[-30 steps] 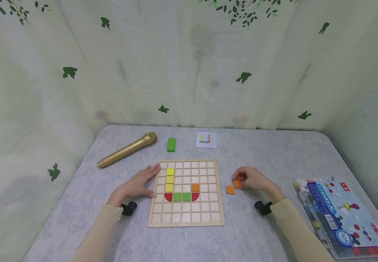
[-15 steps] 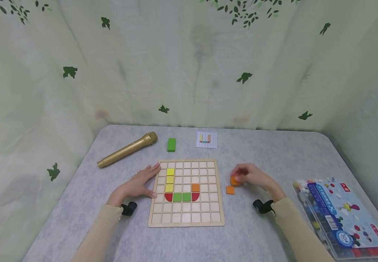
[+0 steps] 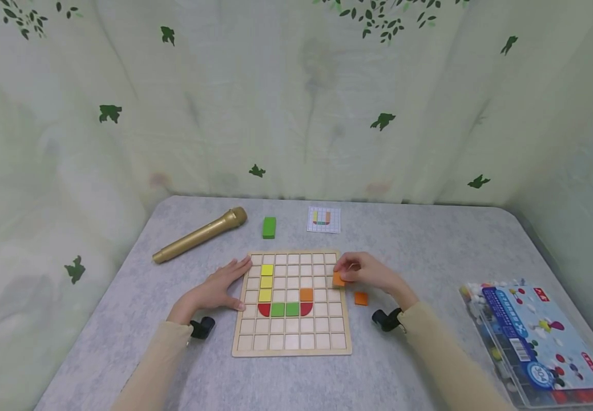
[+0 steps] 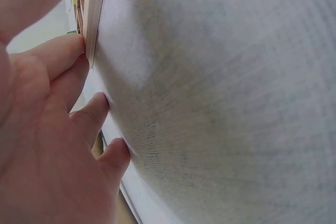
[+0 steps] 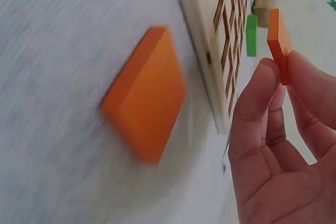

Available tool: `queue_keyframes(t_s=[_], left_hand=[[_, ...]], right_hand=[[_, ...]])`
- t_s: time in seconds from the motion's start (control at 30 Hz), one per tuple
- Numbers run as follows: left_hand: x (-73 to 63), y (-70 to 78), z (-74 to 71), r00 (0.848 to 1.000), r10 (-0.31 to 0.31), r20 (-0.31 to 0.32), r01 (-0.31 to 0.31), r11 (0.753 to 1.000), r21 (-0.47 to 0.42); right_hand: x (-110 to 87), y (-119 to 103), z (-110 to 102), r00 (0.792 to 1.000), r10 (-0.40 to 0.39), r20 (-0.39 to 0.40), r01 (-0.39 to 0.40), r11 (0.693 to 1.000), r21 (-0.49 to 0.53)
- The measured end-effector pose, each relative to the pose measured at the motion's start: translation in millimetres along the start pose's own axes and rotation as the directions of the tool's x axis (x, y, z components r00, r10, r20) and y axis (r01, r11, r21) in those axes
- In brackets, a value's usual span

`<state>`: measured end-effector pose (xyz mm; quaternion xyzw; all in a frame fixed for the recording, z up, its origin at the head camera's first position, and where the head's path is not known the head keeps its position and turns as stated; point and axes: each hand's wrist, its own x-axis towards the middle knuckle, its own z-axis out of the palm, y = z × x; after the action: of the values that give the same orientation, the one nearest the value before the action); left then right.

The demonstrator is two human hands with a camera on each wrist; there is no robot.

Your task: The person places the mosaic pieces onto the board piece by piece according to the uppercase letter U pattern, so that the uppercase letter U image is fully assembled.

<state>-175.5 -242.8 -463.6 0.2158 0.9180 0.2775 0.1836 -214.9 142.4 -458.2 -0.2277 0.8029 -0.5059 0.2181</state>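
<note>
My right hand (image 3: 370,270) pinches an orange square tile (image 5: 281,43) between thumb and fingers, over the right edge of the wooden grid board (image 3: 292,352). A second orange tile (image 3: 361,298) lies on the table just right of the board. With its fingers spread, my left hand (image 3: 216,288) rests at the board's left edge, fingertips touching the frame in the left wrist view. In the grid sit several yellow tiles (image 3: 266,282), two red curved pieces (image 3: 263,309), two green squares (image 3: 285,309) and one orange square (image 3: 306,294), forming most of a U outline.
Behind the board lie a gold microphone (image 3: 200,235), a green block (image 3: 269,227) and a small card (image 3: 324,219) printed with a coloured U on a grid. A clear box (image 3: 548,342) of coloured pieces, with a blue label, stands at the table's right side.
My right hand has lifted the orange tile off the table and carried it left to the board's right edge. The left hand has stayed in place.
</note>
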Motion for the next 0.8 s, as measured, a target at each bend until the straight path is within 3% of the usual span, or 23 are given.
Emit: queue_keyframes(t_s=[0.5, 0.8], left_hand=[[-0.3, 0.1, 0.9, 1.0, 0.009, -0.007, -0.009, 1.0, -0.001], [0.3, 0.8, 0.6, 1.0, 0.013, -0.012, -0.013, 1.0, -0.002]], right_hand=[[34.4, -22.2, 30.5, 0.999, -0.019, 0.032, 0.02, 1.0, -0.02], [46.0, -26.2, 44.6, 0.999, -0.015, 0.037, 0.019, 0.994, -0.104]])
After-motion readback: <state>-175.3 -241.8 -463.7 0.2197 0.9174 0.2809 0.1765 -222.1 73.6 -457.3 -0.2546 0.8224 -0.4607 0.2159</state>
